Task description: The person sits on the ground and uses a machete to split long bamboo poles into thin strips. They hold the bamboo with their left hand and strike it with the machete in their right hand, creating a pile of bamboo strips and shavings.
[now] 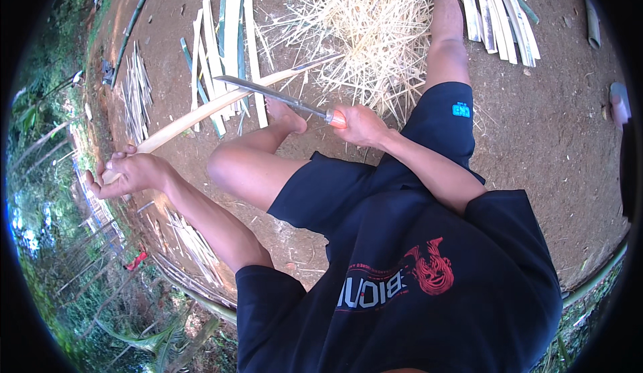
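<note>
My left hand is out at the left, gripping the near end of a long pale bamboo strip with some fingers partly extended. The strip slants up and away to the right, its darker far tip at the edge of a heap of shavings. In my right hand, closed round the orange handle, is a long-bladed knife. Its blade points left and crosses the strip around the middle; whether the edge touches it I cannot tell.
Split bamboo pieces lie beyond my bent leg, with more slats at the far right. Thin sticks lie at the left, and pale strips below my left forearm. A bamboo tube rests at the right. Greenery borders the bare dirt.
</note>
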A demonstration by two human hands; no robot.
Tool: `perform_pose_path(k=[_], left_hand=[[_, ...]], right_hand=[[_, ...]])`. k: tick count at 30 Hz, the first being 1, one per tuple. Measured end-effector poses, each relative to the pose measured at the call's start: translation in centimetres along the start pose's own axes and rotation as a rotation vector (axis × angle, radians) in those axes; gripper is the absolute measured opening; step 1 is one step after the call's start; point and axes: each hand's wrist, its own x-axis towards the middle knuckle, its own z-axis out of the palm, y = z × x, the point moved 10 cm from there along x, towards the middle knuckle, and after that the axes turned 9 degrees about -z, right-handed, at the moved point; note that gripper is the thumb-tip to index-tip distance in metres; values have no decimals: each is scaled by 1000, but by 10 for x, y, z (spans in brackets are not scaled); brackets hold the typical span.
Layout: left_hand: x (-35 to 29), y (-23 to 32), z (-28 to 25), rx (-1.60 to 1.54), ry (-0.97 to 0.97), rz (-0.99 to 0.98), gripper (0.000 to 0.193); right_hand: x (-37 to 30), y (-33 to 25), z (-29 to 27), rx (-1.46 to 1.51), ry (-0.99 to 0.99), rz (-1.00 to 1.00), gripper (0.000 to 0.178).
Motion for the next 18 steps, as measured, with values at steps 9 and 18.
perform_pose_path(k=[9, 18], left_hand=[[22, -25, 5, 169, 28, -14, 51], [40, -49, 25, 136, -50, -21, 51]], right_hand=[[0, 50, 5, 6, -45, 139, 31], [-1, 94, -2, -26, -9, 250, 33]])
